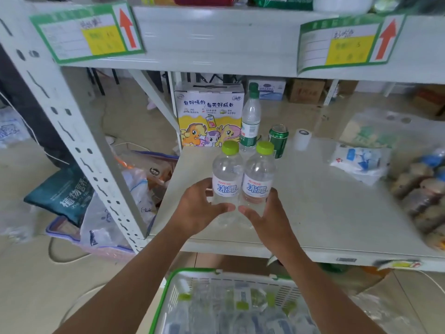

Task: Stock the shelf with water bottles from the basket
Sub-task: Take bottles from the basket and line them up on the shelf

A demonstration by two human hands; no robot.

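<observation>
A: From the head camera, where are the hands?

B: Both are at the front of the shelf board [313, 201]. The left hand [199, 208] has its fingers curled round the lower part of the left bottle [227, 174], and the right hand [267, 213] grips the right bottle [258, 177] the same way. The thumbs lie across the front, tips almost meeting.

A: And the two bottles?

B: Upright, side by side and touching, with lime-green caps and white labels in blue script. They are near the board's front edge; whether their bases rest on it I cannot tell.

A: What is behind them?

B: Just behind stands a taller bottle [250, 116] with a dark green cap, and a green can [278, 139] beside it. A cartoon carton [209, 116] is at the back left, and a white roll [302, 139] is right of the can.

A: The basket?

B: The green-rimmed basket [168, 285] is below the shelf, between the forearms, with more water bottles [240, 302] lying in it, blurred
</observation>
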